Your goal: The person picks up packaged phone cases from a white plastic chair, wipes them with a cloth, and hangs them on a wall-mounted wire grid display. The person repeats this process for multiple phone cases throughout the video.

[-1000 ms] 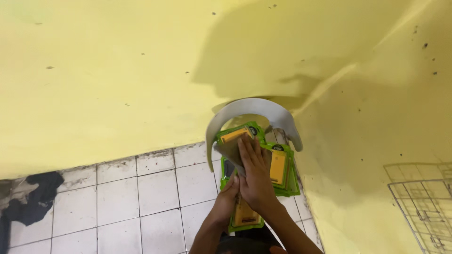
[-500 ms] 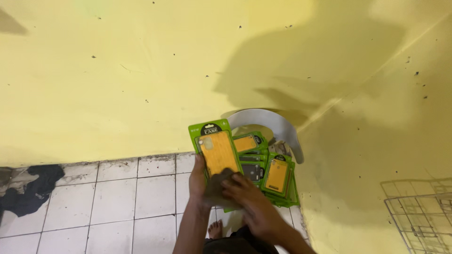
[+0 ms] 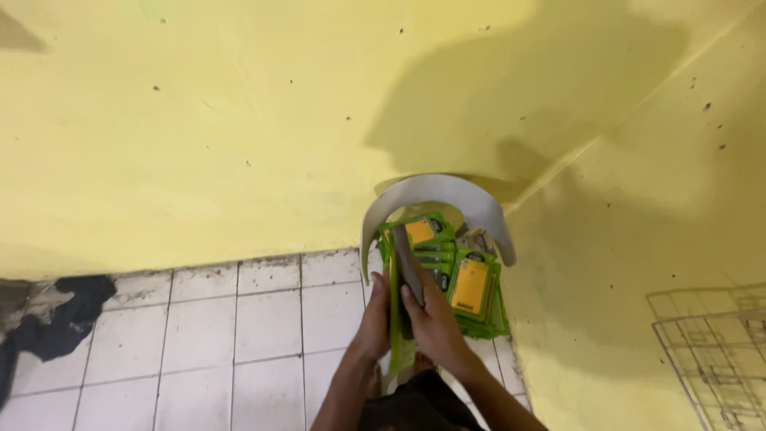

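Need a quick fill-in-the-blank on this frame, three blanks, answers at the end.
1. Both hands grip a flat package turned edge-on, its frame coloured ____.
2. The pile of packages lies in the corner beside a curved ____ panel.
3. The floor is laid with white ____.
The left hand and right hand hold it from either side.
Missing words: green; grey; tiles

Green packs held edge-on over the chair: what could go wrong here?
1. The held pack, pinched edge-on between left hand and right hand, could slip to the tiled floor.
2. The loose pile of packs on the white chair looks uneven and may slide off.
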